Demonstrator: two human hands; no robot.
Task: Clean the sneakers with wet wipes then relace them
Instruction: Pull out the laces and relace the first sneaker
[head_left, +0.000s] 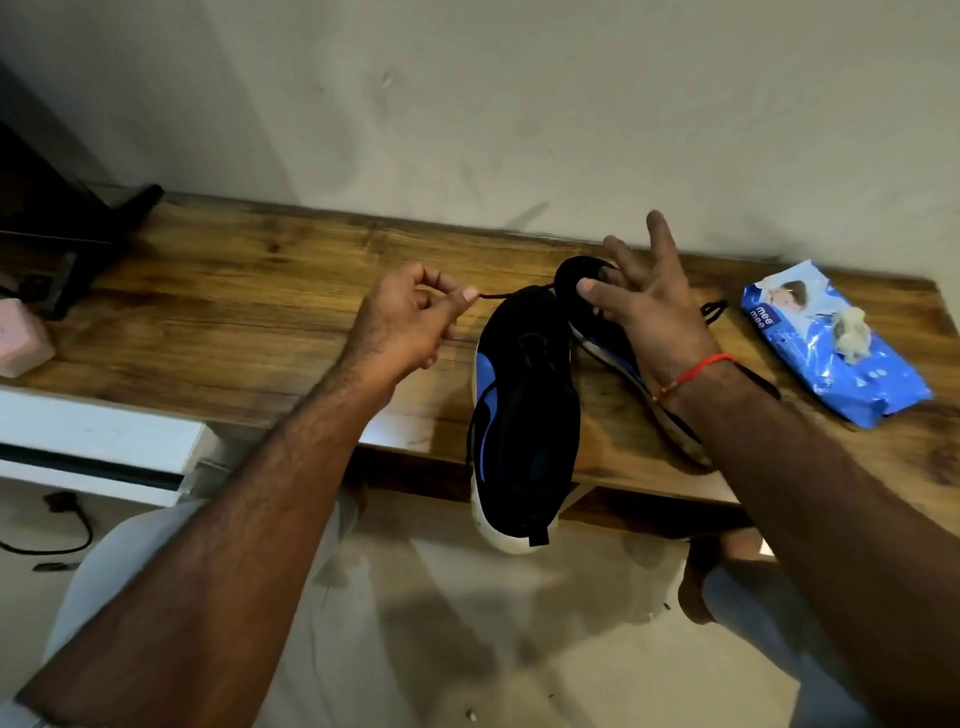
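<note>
So the left hand (410, 319) was curled up, pinching the end of a thin dark lace (496, 296) between thumb and forefinger, pulled out taut to the left of the shoe. Right hand (647, 306) was mostly spread, a couple of fingers sticking up straight, thumb pressed against the raised black tongue (574, 278) of the sneaker. Whether the other fingers had hold of anything behind it, I couldn't tell.

That sneaker (524, 410) was black fabric with blue panels and a scuffed white rubber sole, sitting lengthwise on the wooden table (234, 312) with its heel hanging over the near edge. Second sneaker (618, 358) lay just beside it on the right, mostly hidden under the right forearm. Table had a glossy, knotty brown grain. Off to the right, well apart from the shoes, was a crinkly blue wipes pack (831, 353) with a crumpled used wipe (849, 332) on top.
</note>
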